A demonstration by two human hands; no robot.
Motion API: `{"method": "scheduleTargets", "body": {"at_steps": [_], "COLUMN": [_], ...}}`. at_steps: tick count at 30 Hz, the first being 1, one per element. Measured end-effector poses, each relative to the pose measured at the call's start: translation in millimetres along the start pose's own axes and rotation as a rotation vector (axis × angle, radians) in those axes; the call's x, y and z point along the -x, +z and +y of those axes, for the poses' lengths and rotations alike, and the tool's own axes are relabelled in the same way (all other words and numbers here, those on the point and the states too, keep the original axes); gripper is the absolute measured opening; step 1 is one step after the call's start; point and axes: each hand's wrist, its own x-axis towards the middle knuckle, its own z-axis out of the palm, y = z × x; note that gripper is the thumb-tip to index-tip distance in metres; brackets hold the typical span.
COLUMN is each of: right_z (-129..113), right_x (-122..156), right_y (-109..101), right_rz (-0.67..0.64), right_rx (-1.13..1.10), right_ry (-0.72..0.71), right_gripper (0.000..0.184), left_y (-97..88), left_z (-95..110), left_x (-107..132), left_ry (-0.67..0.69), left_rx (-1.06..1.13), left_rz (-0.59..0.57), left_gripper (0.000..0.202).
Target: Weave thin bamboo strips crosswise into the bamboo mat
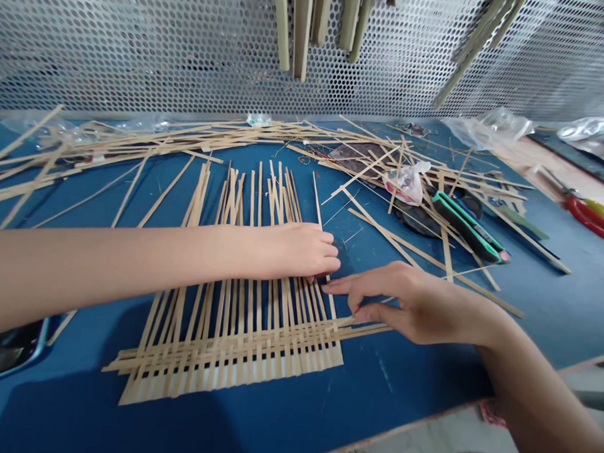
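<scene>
A partly woven mat of flat bamboo strips (pixel 216 356) lies on the blue tabletop, its upright strips fanning away from me and several crosswise strips laced near its close edge. My left hand (pixel 305 252) reaches across from the left, fingers curled down around upright strips near the mat's right side; its fingertips are partly hidden. From the right comes my right hand (pixel 403 301). Its index finger stretches to the rightmost upright strip (pixel 331 301), while the thumb and a bent finger close at the crosswise strip ends (pixel 362 330).
Loose bamboo strips (pixel 226 135) are heaped along the back. At right are a green-and-black cutter knife (pixel 469 227), a crumpled plastic bag (pixel 406 183) and red-handled pliers (pixel 590 216). A phone (pixel 9 354) lies at left. A perforated metal panel (pixel 140 46) stands behind.
</scene>
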Motion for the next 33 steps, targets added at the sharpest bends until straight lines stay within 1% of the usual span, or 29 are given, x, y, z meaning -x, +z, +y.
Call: {"method": "scheduleTargets", "body": {"at_steps": [4, 6, 8, 10, 11, 14, 18, 22, 25, 28, 33], "right_z": [1.0, 4.0, 7.5, 9.8, 10.2, 9.4, 9.2, 10.0, 7.9, 6.5, 9.3], "right_x": [0.1, 2.0, 4.4, 6.0, 6.1, 3.4, -3.4, -8.2, -9.8, -10.1, -9.9], "right_y": [-6.5, -12.6, -19.0, -23.4, -24.4, -22.3, -14.5, -9.2, -7.5, -5.9, -1.9], "right_rz": [0.092, 0.154, 0.171, 0.133, 0.104, 0.064, 0.088, 0.108, 0.097, 0.105, 0.122], "right_rx": [-0.042, -0.036, -0.015, -0.008, -0.016, -0.052, -0.131, -0.168, -0.112, -0.062, -0.077], "right_ry": [-0.008, 0.099, 0.268, 0.389, 0.412, 0.413, 0.39, 0.408, 0.417, 0.394, 0.382], "right_gripper": [0.01, 0.012, 0.015, 0.017, 0.017, 0.016, 0.016, 0.014, 0.015, 0.016, 0.016], "left_y": [-4.2, -6.3, -8.7, -11.5, -12.9, -17.6, -24.2, -29.8, -30.9, -28.8, -24.9], "left_z": [1.7, 2.9, 4.1, 5.0, 5.4, 5.8, 3.9, 0.3, 0.1, 1.6, 4.1], "left_x": [-3.1, -4.7, -6.1, -7.3, -8.0, -10.2, -12.7, -11.8, -10.2, -10.0, -8.1], "left_ry": [-0.008, -0.015, -0.021, -0.02, -0.017, -0.022, -0.04, -0.014, -0.012, -0.021, -0.036], "left_rx": [-0.022, -0.04, -0.055, -0.06, -0.061, -0.057, -0.006, 0.088, 0.116, 0.116, 0.097], "left_rz": [-0.053, -0.077, -0.096, -0.111, -0.119, -0.152, -0.215, -0.257, -0.262, -0.251, -0.228], "left_gripper": [0.01, 0.013, 0.016, 0.016, 0.017, 0.019, 0.019, 0.023, 0.031, 0.036, 0.039]}}
